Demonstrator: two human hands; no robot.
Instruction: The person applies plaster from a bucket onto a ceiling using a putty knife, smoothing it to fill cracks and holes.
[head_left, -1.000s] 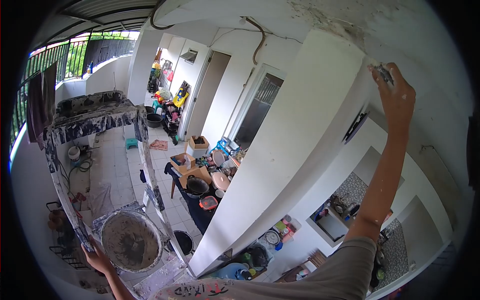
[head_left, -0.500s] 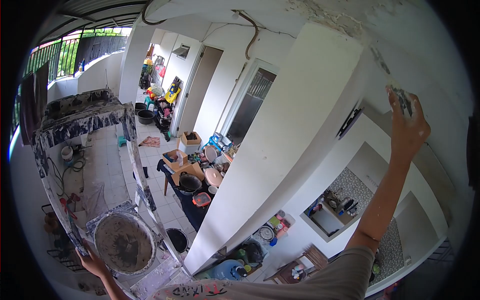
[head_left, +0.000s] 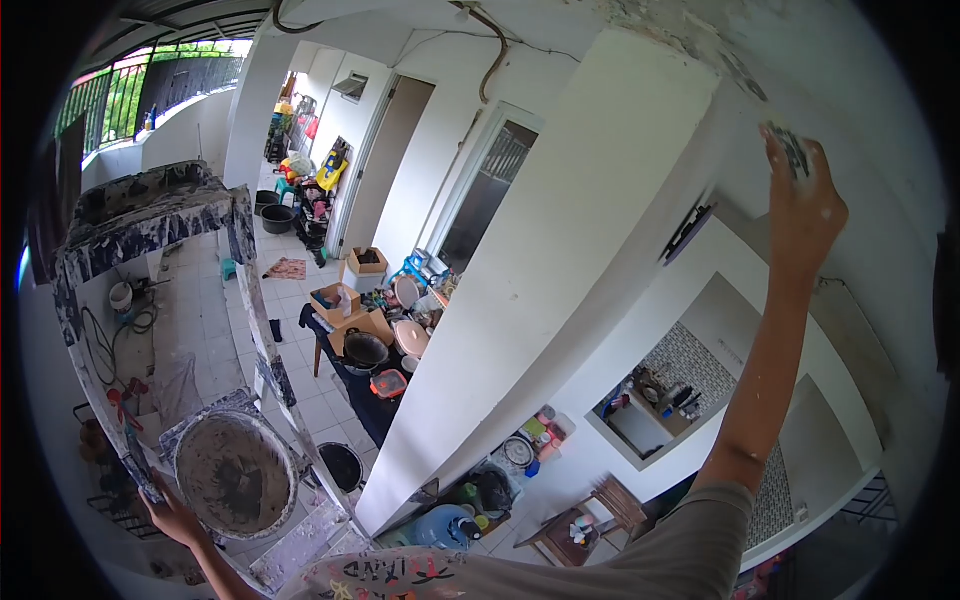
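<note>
My right hand (head_left: 808, 205) is raised at the upper right, its fingers closed around a small grey-smeared scraper (head_left: 793, 153) close to the ceiling. Above it, the ceiling (head_left: 735, 75) has rough, patchy grey areas beside the top of a white pillar (head_left: 560, 250). Low on the left, my left hand (head_left: 172, 513) grips the side rail of a paint-spattered ladder (head_left: 150, 232). Beside that hand, a round bucket (head_left: 290, 490) with grey residue inside rests on the ladder's step.
Far below, a cluttered table (head_left: 358, 395) holds boxes, a black pan and a red-lidded container. A blue water jug (head_left: 445, 527) and a wooden chair (head_left: 560, 540) stand beyond the pillar. Black tubs (head_left: 278, 219) sit on the tiled floor near the doorway.
My right hand has moved slightly up and left with the scraper. The view has shifted a little, and my left hand still holds the ladder.
</note>
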